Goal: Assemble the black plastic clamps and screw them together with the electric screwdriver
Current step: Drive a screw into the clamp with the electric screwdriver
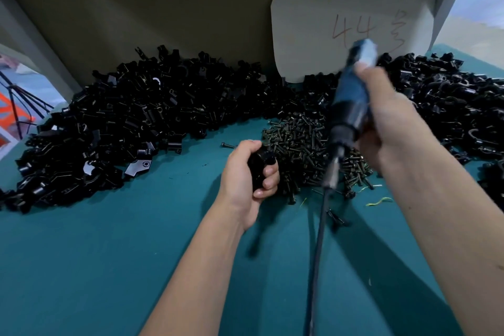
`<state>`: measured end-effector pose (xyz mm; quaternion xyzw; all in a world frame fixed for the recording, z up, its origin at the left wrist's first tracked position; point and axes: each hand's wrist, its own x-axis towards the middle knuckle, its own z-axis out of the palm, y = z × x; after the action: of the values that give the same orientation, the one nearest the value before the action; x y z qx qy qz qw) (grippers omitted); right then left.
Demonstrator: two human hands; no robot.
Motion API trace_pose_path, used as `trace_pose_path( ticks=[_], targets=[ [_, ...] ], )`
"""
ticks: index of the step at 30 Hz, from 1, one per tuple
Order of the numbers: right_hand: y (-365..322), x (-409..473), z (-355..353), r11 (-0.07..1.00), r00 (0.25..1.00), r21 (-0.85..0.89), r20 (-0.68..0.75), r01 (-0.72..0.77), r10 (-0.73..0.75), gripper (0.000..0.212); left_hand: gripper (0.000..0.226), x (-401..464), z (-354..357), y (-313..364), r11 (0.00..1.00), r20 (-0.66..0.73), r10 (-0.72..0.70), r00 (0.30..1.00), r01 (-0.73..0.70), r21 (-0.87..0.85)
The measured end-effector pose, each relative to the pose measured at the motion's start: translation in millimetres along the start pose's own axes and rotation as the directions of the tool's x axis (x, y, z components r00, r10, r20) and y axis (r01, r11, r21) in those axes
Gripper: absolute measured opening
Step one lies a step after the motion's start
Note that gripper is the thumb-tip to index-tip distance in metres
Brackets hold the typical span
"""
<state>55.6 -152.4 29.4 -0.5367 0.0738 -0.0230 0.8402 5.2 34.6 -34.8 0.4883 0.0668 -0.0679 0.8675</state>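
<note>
Left hand (249, 172) grips a black clamp (259, 165) just above the teal worktop (109, 254), beside the screw pile (302, 144), presumably steadying it. Right hand (387, 128) grips the electric screwdriver (347, 106), bit angled down over the screws.

We are looking down and forward from a single head-worn wide-angle camera, close over the desk (109, 267). Its back edge is running beneath an upright board (163, 8) facing us.
</note>
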Motion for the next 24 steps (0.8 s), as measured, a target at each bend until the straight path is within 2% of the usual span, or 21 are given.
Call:
trace_pose_path(
  ticks=[2, 3, 5, 7, 9, 12, 20, 24],
  targets=[
    [-9, -6, 2, 0.912, 0.999, 0.41, 0.041, -0.026, 0.01, 0.054, 0.02, -1, 1, -3, 0.992, -0.009, 0.016, 1.0, -0.015, 0.127],
    [-14, -8, 4, 0.84, 0.999, 0.543, 0.047, -0.026, 0.0, 0.053, 0.017, -1, 1, -4, 0.982, -0.003, 0.028, 1.0, -0.027, 0.188],
    [-22, -11, 7, 0.778, 0.999, 0.628, 0.016, 0.024, -0.043, 0.039, 0.009, -2, 3, -5, 0.958, 0.025, 0.058, 0.998, -0.063, 0.279],
    [-26, -14, 9, 0.817, 0.99, 0.56, -0.055, 0.137, -0.128, 0.032, 0.009, -2, 4, -6, 0.943, 0.048, 0.063, 0.997, -0.075, 0.326],
    [-28, -18, 11, 0.859, 0.962, 0.433, -0.149, 0.273, -0.231, 0.043, 0.017, -1, 4, -6, 0.929, 0.07, 0.046, 0.996, -0.069, 0.364],
    [-32, -24, 13, 0.854, 0.909, 0.318, -0.206, 0.413, -0.363, 0.038, 0.016, 0, 5, -7, 0.915, 0.091, 0.024, 0.996, -0.059, 0.399],
    [-34, -35, 19, 0.832, 0.87, 0.256, -0.115, 0.492, -0.479, 0.02, 0.014, -2, 11, -6, 0.881, 0.147, 0.043, 0.988, -0.107, 0.461],
    [-34, -38, 20, 0.836, 0.861, 0.211, -0.072, 0.507, -0.504, 0.018, 0.026, -3, 13, -8, 0.833, 0.119, 0.081, 0.99, -0.132, 0.537]
  ],
)
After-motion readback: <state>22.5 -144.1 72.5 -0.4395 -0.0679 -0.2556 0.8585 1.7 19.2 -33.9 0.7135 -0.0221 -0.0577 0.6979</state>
